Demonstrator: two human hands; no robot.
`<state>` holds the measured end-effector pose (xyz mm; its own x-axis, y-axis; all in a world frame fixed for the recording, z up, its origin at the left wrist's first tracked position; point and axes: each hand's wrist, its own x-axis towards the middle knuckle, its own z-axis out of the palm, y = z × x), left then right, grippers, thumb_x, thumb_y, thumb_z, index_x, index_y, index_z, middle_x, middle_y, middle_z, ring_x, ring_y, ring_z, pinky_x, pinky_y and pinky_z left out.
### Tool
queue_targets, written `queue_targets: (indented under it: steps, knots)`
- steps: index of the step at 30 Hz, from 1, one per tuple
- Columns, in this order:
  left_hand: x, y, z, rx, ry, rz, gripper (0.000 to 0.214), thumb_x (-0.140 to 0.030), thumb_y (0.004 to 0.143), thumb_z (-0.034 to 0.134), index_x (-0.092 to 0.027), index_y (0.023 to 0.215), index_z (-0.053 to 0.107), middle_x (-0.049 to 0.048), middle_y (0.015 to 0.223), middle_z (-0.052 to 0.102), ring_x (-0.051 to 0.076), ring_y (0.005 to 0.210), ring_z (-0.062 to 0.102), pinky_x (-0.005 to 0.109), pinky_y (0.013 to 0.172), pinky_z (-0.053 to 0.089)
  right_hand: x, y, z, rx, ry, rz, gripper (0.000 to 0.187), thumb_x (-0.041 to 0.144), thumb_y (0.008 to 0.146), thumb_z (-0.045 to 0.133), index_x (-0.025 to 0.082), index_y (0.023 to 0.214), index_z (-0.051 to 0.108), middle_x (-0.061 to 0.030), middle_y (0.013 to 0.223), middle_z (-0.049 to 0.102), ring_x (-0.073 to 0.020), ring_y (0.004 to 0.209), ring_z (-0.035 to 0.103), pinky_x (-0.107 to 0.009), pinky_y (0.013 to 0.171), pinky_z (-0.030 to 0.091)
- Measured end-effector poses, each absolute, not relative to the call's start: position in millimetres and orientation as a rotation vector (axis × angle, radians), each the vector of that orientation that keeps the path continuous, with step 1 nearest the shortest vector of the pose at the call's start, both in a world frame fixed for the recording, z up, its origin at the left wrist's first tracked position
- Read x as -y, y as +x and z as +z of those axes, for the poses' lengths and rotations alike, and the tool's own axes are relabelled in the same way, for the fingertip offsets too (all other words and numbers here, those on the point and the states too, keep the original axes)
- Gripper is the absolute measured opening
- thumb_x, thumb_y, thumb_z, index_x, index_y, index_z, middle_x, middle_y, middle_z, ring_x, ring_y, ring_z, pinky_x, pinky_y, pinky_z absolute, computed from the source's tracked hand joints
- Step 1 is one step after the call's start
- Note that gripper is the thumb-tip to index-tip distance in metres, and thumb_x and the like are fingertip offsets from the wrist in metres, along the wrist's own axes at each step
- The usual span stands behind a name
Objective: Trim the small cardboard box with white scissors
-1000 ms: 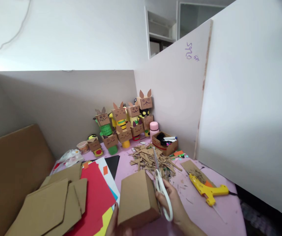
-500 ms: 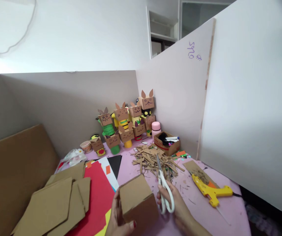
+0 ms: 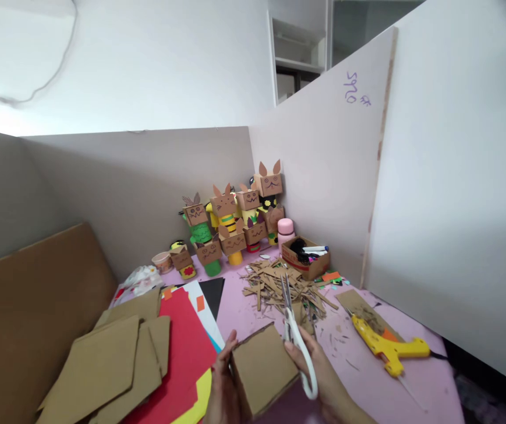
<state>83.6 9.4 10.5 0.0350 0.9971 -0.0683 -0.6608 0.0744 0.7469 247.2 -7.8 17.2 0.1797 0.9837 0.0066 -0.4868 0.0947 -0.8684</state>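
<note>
A small cardboard box (image 3: 265,368) is tilted toward me near the table's front edge, one flat face turned up. My left hand (image 3: 224,386) grips it along its left side, the fingers partly hidden behind it. In my right hand (image 3: 317,368) is a pair of white-handled scissors (image 3: 295,330), blades slightly parted and pointing away from me. The fingers of that hand are close to the box's right edge; whether they touch it I cannot tell. Beyond the blades lies a heap of cardboard scraps (image 3: 275,285).
Cardboard sheets (image 3: 98,365) and red paper (image 3: 186,353) lie at left. A yellow glue gun (image 3: 385,347) rests at right. Cardboard animal figures (image 3: 233,241), a pink bottle (image 3: 285,228) and a box of markers (image 3: 306,265) stand at the back, before partition walls (image 3: 315,176).
The box has turned, so its flat face now points up toward me. The scissor blades have opened a little, and my right hand has come closer to the box. The view has shifted slightly left.
</note>
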Motion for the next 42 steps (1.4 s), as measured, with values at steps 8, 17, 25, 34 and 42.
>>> queue_targets:
  steps: [8,17,25,34,42]
  knots:
    - [9,84,49,-0.890,0.728,1.546,0.026,-0.034,0.062,0.074,-0.030,0.087,0.069,-0.0054,0.143,0.042,0.032,0.131,0.034,0.040,0.106,0.030,16,240,12,0.856,-0.665,1.264,0.069,0.049,0.055,0.082,0.023,0.114,0.058,-0.0083,0.098,0.069,-0.0264,0.090,0.064,-0.037,0.082,0.049]
    - [0,90,15,-1.094,0.729,1.436,0.098,-0.039,0.056,0.079,-0.033,0.140,0.027,0.0074,0.147,0.032,0.035,0.129,0.035,0.046,0.106,0.026,13,248,13,0.877,-0.726,1.176,0.069,0.047,0.052,0.083,0.024,0.113,0.061,-0.0105,0.114,0.066,-0.0319,0.111,0.056,-0.044,0.096,0.042]
    - [10,103,18,-1.054,1.011,1.539,0.103,-0.032,0.055,0.080,-0.025,0.141,0.024,0.0117,0.148,0.031,0.034,0.132,0.030,0.039,0.107,0.026,11,252,9,0.850,-0.687,1.138,0.063,0.042,0.052,0.084,0.026,0.109,0.063,-0.0092,0.102,0.070,-0.0302,0.101,0.061,-0.043,0.090,0.045]
    - [4,103,9,-1.137,0.888,1.424,0.118,-0.039,0.048,0.083,-0.028,0.142,0.014,0.0162,0.136,0.044,0.037,0.124,0.042,0.045,0.100,0.035,6,249,3,0.766,-0.621,1.202,0.065,0.023,0.048,0.086,0.031,0.107,0.060,-0.0022,0.086,0.069,-0.0248,0.087,0.064,-0.037,0.080,0.049]
    - [9,87,33,-0.971,0.623,1.339,0.116,-0.031,0.051,0.084,-0.033,0.143,0.013,0.0046,0.095,0.072,0.030,0.088,0.066,0.043,0.083,0.049,7,246,-6,0.834,-0.676,1.106,0.062,0.046,0.052,0.081,0.031,0.108,0.059,-0.0042,0.082,0.068,-0.0263,0.084,0.064,-0.038,0.078,0.048]
